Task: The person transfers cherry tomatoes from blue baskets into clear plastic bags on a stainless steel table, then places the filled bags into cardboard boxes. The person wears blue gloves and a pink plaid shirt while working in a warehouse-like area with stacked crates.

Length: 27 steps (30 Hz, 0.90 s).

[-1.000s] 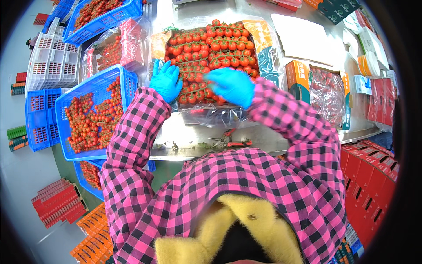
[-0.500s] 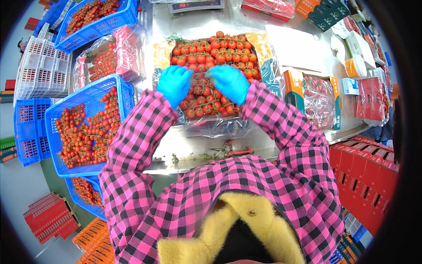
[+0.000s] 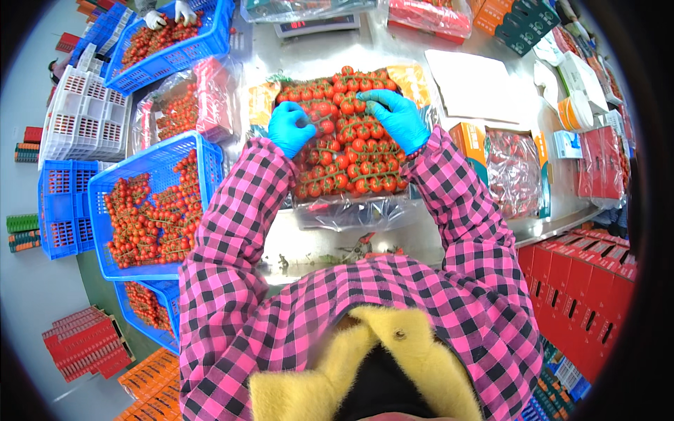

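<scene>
Rows of red cherry tomatoes on green vines (image 3: pixel 354 145) fill a box lined with clear plastic film (image 3: pixel 351 212) in front of me. At the box's left side, my left hand (image 3: pixel 289 130), in a blue glove, is closed with its fingers curled over the tomatoes. Whatever its fingertips hold is hidden. My right hand (image 3: pixel 398 121), gloved likewise, reaches in from the right; its thumb and fingers pinch at a tomato vine in the upper middle of the box. Printed orange flaps (image 3: pixel 408 78) show at the box's sides under the film.
A blue crate of tomatoes (image 3: pixel 96 210) stands at my left, a wrapped red box (image 3: pixel 214 105) behind it. Another person's white-gloved hands (image 3: pixel 184 12) are over a farther crate. A scale (image 3: pixel 316 26) sits beyond the box, white sheets (image 3: pixel 470 84) right, red-handled shears (image 3: pixel 365 241) near me.
My hands have moved apart; the right one has gone right and up over the box, the left stays near the left side. White-gloved hands have appeared at the far-left crate. The view has shifted slightly.
</scene>
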Each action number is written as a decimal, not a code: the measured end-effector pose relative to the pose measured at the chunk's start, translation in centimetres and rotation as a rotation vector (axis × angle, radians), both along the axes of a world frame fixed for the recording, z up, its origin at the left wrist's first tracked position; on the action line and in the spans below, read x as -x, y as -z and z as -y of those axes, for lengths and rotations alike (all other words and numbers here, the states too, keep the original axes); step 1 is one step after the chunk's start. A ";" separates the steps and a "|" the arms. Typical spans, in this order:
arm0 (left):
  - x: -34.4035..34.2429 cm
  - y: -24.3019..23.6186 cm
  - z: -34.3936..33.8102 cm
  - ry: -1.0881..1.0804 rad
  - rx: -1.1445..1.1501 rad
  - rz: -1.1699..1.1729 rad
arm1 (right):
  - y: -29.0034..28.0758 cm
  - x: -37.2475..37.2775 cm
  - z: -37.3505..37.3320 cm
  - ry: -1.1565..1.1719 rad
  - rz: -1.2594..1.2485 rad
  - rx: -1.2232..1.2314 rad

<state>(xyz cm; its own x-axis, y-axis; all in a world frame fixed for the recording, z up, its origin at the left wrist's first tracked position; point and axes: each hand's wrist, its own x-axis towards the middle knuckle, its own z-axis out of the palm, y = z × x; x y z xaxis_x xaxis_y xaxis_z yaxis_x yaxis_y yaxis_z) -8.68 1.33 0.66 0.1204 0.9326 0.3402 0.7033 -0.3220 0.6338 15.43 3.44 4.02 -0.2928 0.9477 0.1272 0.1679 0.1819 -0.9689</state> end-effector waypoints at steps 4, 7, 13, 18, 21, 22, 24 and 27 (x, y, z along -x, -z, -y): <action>0.4 -2.8 0.7 0.018 0.521 1.260 | -1.8 1.5 -0.4 -0.125 -0.167 0.164; 0.0 -5.6 2.8 0.540 0.675 1.821 | -3.7 4.7 0.3 -0.288 -0.342 0.278; 2.4 -9.8 9.6 0.677 0.644 2.176 | -7.5 14.2 3.4 -0.450 -0.091 0.234; 11.5 -9.8 18.3 0.017 0.443 1.601 | -7.4 25.0 8.7 -0.568 0.075 0.311; 20.4 -9.1 22.2 0.006 0.788 1.700 | -6.6 32.2 10.4 -0.838 0.021 0.715; 23.2 -8.9 23.6 0.028 0.834 1.727 | -6.0 34.7 10.6 -0.977 0.045 0.837; 30.0 -8.6 25.0 0.080 1.019 1.739 | -4.0 39.0 10.9 -1.184 0.156 0.906; 37.7 -8.3 25.9 -0.071 1.132 1.094 | -0.3 43.5 12.6 -1.380 0.547 0.601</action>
